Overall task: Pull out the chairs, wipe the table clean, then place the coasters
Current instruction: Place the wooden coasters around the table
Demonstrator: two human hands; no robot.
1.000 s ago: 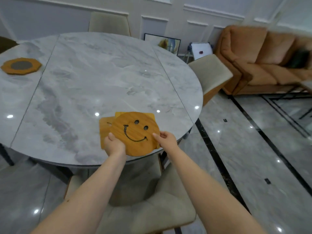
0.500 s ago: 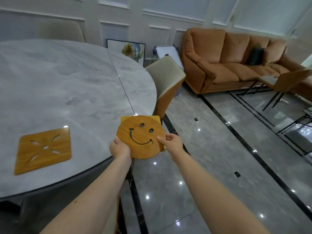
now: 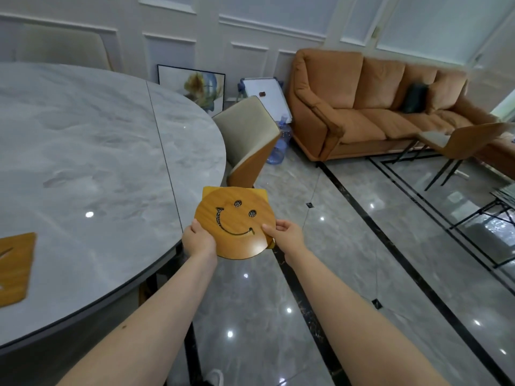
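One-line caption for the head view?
Both hands hold a smiley coaster stack beside the marble table; a square coaster already placed.

Bright, glare spots, blurred edges

grey marble table [image 3: 97,162] bears one square wooden coaster [image 3: 15,270] near its edge.

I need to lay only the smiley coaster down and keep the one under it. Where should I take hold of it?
Pinch the round smiley coaster at its near rim, which overhangs the square coaster beneath. Come from the right, where the right hand already meets its edge, while the left hand keeps the lower one.
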